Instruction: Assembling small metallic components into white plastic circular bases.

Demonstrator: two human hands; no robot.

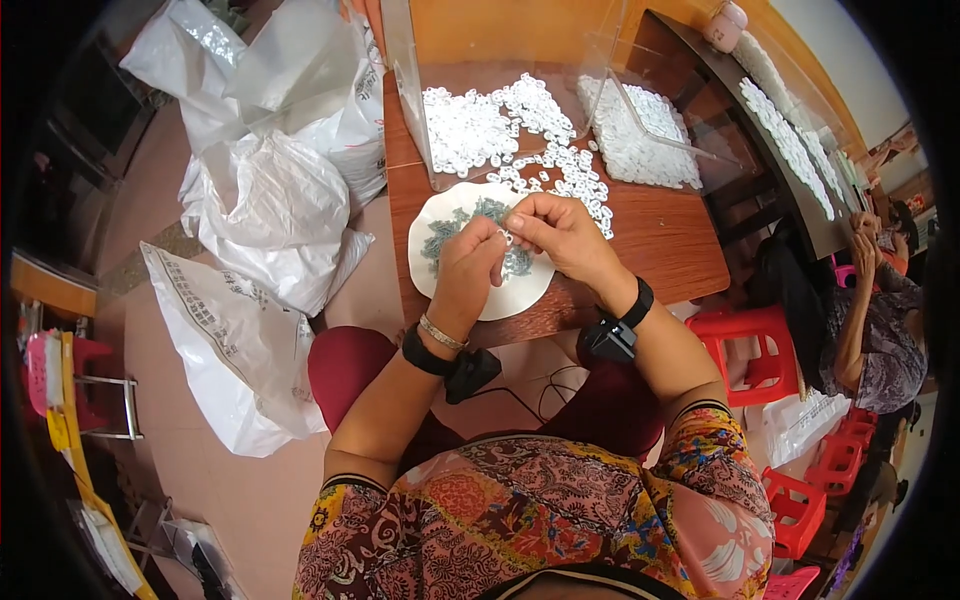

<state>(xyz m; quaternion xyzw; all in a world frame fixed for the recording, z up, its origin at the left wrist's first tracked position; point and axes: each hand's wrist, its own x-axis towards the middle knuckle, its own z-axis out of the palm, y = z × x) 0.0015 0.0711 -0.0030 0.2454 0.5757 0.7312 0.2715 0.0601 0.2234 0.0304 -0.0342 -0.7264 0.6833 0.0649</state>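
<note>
My left hand point(468, 265) and my right hand point(565, 235) meet above a white scalloped plate point(428, 215). Both are closed, fingertips pinched together around a small white plastic piece point(507, 238), partly hidden by the fingers. It resembles the loose white pieces on the table. On the plate lies a heap of small grey-green parts point(440, 243), too small to make out exactly. Just beyond the plate, many flat oval white pieces with holes point(575, 180) are spread over the brown wooden table point(660, 250).
A clear plastic box point(408, 110) holds more white pieces; another clear box point(650, 150) of them stands right. White sacks point(265, 215) fill the floor at left. Red stools point(745, 350) stand at right, where another person point(875, 330) sits by a dark table point(800, 190).
</note>
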